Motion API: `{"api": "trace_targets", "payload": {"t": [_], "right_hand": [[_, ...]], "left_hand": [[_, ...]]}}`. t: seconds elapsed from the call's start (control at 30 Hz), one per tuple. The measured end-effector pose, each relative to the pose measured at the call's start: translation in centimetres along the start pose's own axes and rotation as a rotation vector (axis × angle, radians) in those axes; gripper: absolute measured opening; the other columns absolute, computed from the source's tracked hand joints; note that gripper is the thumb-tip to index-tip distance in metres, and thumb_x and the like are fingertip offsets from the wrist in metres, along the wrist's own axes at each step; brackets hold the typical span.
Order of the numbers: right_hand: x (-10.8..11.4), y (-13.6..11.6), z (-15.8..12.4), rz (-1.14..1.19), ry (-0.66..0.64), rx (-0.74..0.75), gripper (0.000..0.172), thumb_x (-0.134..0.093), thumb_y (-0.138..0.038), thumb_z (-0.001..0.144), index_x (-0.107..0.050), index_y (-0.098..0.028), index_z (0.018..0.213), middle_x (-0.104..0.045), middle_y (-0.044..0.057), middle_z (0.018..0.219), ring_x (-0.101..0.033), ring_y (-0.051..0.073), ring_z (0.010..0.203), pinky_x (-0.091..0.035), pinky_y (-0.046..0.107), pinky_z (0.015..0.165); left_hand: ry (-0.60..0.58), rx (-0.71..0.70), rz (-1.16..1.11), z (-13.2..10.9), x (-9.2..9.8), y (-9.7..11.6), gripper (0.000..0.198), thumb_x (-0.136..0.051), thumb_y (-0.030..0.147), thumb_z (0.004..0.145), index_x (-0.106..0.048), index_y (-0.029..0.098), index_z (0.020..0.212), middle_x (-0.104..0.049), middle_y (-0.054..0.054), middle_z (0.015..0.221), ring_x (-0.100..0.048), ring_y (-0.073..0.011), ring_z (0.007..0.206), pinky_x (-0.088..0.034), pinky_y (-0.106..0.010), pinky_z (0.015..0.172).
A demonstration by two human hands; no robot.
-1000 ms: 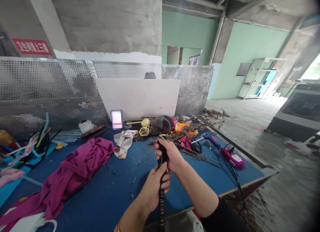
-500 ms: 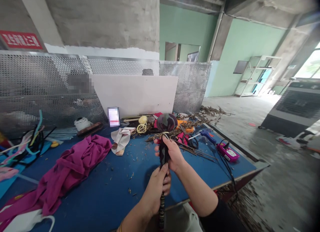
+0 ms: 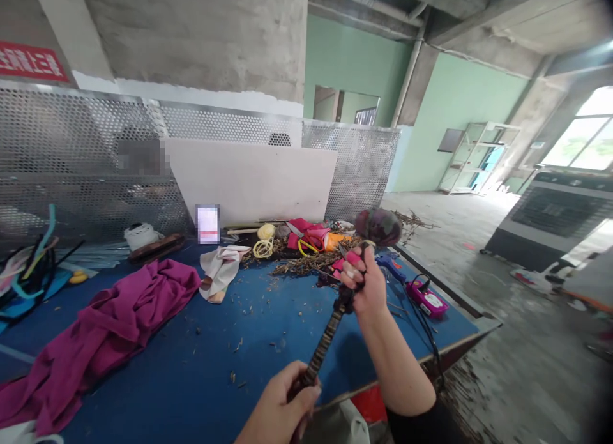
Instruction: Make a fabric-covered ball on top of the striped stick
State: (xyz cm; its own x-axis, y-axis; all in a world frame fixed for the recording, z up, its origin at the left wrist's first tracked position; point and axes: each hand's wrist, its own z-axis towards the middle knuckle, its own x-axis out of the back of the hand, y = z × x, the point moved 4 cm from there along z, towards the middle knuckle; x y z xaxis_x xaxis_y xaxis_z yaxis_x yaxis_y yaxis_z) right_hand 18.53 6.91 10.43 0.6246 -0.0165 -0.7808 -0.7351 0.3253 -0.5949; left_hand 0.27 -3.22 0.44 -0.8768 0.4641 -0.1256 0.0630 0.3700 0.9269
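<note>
- Dark rod banded with pale rings (image 3: 328, 340) is slanting above the near part of the blue-topped table (image 3: 268, 329), apparently off the surface; round camouflage-cloth head (image 3: 379, 227) at its upper end is showing against the table's right edge.
- Right hand (image 3: 371, 284) is gripping the dark section just below the head, fingers curled closed around it; probably taking the head's weight there.
- Left hand (image 3: 285, 396) is holding the banded length by the table's near edge, fingers closed round it, thumb on top; spread grips are likely steadying the angle.
- Blue gun-shaped tool (image 3: 393, 268) is lying just right of the right hand, near the right edge; bright pink plug box (image 3: 428, 299) is sitting towards the near right corner, probably keeping the cord short.
- Dry brown twigs (image 3: 306, 265) are heaping up towards the far edge, presumably leaving working room in front.
- Crumpled magenta cloth (image 3: 115, 335) is lying along the left side, well apart from the rod, likely pushed aside.
</note>
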Motion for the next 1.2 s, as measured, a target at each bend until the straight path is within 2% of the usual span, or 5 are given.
{"api": "trace_targets", "payload": {"t": [0.23,0.43,0.6,0.93,1.2], "right_hand": [[2.6,-4.6,0.7,0.016,0.187,0.274,0.037,-0.064,-0.047,0.085,-0.042,-0.02,0.073,-0.023,-0.013,0.055,-0.019,0.003,0.038,-0.023,0.013,0.034],[4.2,-5.4,0.2,0.036,0.287,0.34,0.041,-0.057,-0.046,0.091,-0.037,-0.019,0.066,-0.027,-0.012,0.052,-0.024,0.003,0.038,-0.024,0.013,0.035],[6.5,-7.1,0.2,0.077,0.366,0.374,0.045,-0.038,-0.035,0.101,-0.037,-0.018,0.059,-0.03,-0.01,0.049,-0.027,0.003,0.037,-0.027,0.014,0.036],[8.3,-7.4,-0.1,0.13,0.42,0.365,0.051,-0.025,-0.033,0.104,-0.039,-0.016,0.058,-0.031,-0.009,0.051,-0.03,0.003,0.037,-0.03,0.014,0.034],[8.4,-7.7,-0.3,0.16,0.33,0.328,0.045,-0.032,-0.036,0.103,-0.043,-0.016,0.064,-0.03,-0.01,0.05,-0.028,0.002,0.036,-0.027,0.012,0.033]], "left_hand": [[0.375,-0.247,0.513,-3.4,5.3,4.9,0.013,-0.07,0.036,0.073,-0.074,0.025,0.077,-0.064,0.001,0.066,-0.055,-0.0186,0.066,-0.037,-0.023,0.06],[0.444,-0.237,0.314,-3.1,7.4,5.1,0.038,-0.081,0.04,0.06,-0.074,0.025,0.095,-0.072,-0.002,0.084,-0.06,-0.02,0.071,-0.045,-0.025,0.065],[0.368,-0.157,-0.141,-3.1,7.4,4.4,0.052,-0.068,0.06,0.07,-0.068,0.017,0.1,-0.071,-0.007,0.076,-0.06,-0.0176,0.061,-0.047,-0.026,0.055],[0.274,0.003,-0.592,-2.4,4.6,3.6,0.039,-0.087,0.043,0.054,-0.064,0.015,0.068,-0.065,-0.001,0.066,-0.063,-0.0144,0.063,-0.053,-0.024,0.059],[0.192,0.053,-0.045,-2.4,6.6,3.8,0.042,-0.086,0.044,0.051,-0.069,0.014,0.075,-0.042,0.009,0.047,-0.031,-0.0033,0.038,-0.025,-0.016,0.036]]}}
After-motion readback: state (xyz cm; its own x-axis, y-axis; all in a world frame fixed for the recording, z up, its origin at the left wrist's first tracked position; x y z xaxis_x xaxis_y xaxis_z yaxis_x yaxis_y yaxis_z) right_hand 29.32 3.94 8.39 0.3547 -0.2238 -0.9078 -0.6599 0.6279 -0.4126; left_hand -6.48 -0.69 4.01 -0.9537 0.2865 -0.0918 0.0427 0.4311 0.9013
